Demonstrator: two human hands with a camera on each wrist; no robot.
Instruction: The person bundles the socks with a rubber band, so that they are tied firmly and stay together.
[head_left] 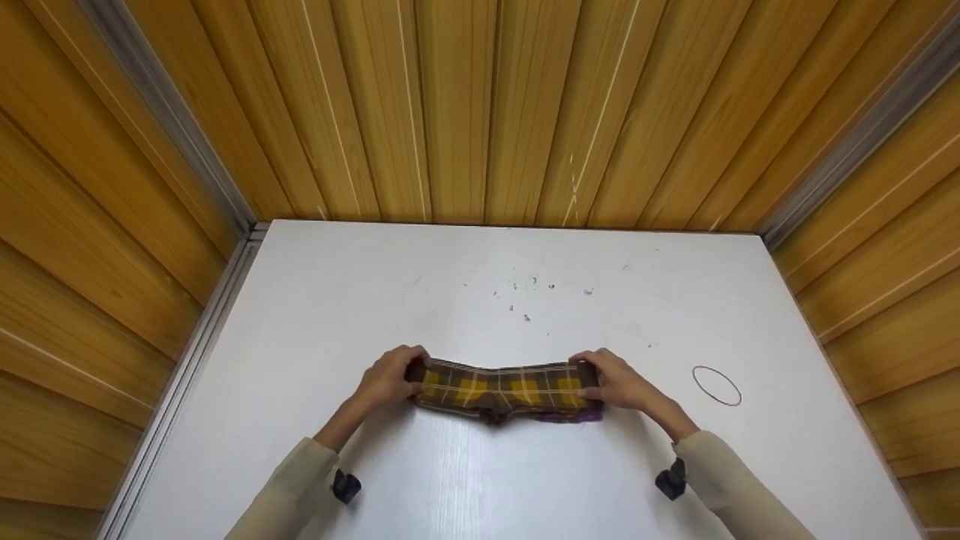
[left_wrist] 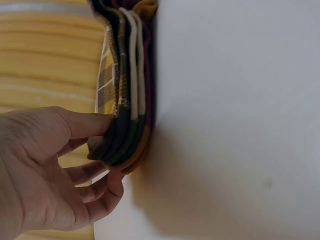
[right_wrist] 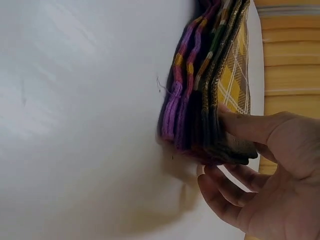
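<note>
A stack of patterned knit socks [head_left: 517,386] lies lengthwise between my two hands near the middle of the table. Its top sock is yellow and brown plaid, with a brown heel bulging at the near side. Cream, green and mustard edges show below in the left wrist view, purple and pink ones in the right. My left hand [head_left: 388,377] pinches the left end, thumb on the near top edge and fingers beyond and under. Likewise, my right hand [head_left: 611,381] grips the right end between thumb and fingers. Whether the stack's underside touches the table cannot be told.
A thin reddish-brown rubber band [head_left: 718,385] lies on the white table [head_left: 337,300] to the right of my right hand. Small dark marks dot the tabletop beyond the socks. Wood-patterned walls [head_left: 457,112] stand at the back and both sides.
</note>
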